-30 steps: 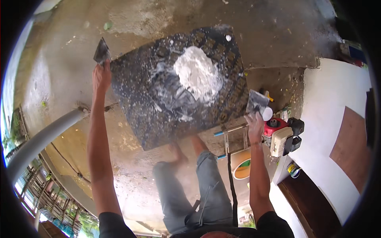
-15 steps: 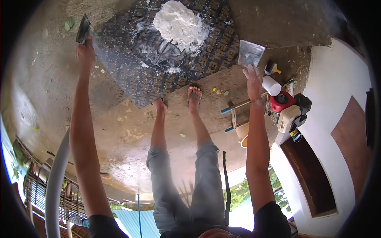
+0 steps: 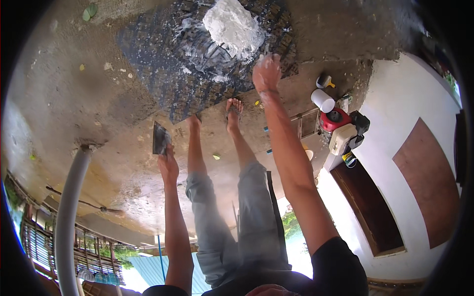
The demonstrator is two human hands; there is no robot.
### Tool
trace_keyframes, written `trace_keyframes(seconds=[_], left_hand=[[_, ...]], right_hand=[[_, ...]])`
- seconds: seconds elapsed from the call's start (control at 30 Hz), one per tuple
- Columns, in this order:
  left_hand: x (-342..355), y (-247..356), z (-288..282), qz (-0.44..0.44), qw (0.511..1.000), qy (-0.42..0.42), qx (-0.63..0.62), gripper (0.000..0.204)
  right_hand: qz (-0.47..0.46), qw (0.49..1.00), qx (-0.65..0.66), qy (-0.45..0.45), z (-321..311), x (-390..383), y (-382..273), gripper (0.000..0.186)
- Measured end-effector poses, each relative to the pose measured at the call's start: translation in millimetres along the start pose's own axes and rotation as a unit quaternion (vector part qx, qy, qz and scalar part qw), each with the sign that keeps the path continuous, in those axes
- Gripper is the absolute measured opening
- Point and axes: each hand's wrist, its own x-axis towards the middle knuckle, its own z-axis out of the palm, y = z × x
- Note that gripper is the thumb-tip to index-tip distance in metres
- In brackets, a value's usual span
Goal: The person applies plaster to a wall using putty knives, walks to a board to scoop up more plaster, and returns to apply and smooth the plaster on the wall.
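A heap of white powdery paste (image 3: pixel 234 28) lies on a dark, printed board (image 3: pixel 148 74) on the ground, with a wet grey smear in front of it. My right hand (image 3: pixel 267 73) is closed at the heap's near right edge, over the board. The putty knife it held a moment earlier is hidden here or edge-on. Lower and to the left, my left hand (image 3: pixel 169 165) grips a wide putty knife (image 3: pixel 161 138), its dark metal blade pointing away from me. That blade is clear of the board, left of my bare feet.
On the right are a brush with a yellow handle (image 3: pixel 325 81), a white tub (image 3: pixel 323 100) and a red-and-cream engine (image 3: pixel 340 128) beside a white wall (image 3: pixel 390 93). A grey post (image 3: pixel 71 212) rises at the left, near a broom (image 3: pixel 104 209).
My right hand has swung left to the heap's edge, and its blade no longer shows. My left hand has drawn back toward me and to the right, still holding its putty knife.
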Motion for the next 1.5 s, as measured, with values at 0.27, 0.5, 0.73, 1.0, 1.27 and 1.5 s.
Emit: trace_keyframes(seconds=[0.27, 0.5, 0.73, 1.0, 1.27, 1.5], left_hand=[[-15.2, 2.3, 1.9, -0.034, 0.998, -0.038, -0.027, 0.047], [-25.3, -11.9, 7.3, -0.023, 0.991, -0.121, -0.054, 0.040], [-35.2, 0.0, 16.9, -0.004, 0.988, -0.138, -0.069, 0.037], [-42.4, 36.2, 32.3, -0.011, 0.973, -0.170, -0.156, 0.039], [-57.1, 44.5, 34.8, -0.073, 0.954, -0.206, -0.203, 0.044], [-60.7, 33.4, 59.2, -0.025, 0.956, -0.221, -0.191, 0.045]], right_hand=[[-0.022, 0.982, 0.183, -0.028, 23.6, -28.9, -75.6, 0.020], [-0.220, 0.972, -0.018, 0.078, -4.1, 3.0, -39.0, 0.023], [-0.384, 0.922, -0.046, 0.010, -16.6, -8.7, -13.1, 0.035], [-0.462, 0.879, -0.115, 0.025, -8.5, 12.0, -19.3, 0.047], [-0.498, 0.860, -0.106, -0.039, -28.6, 11.3, 23.7, 0.040], [-0.391, 0.914, -0.079, 0.068, -19.4, 46.1, 10.7, 0.035]])
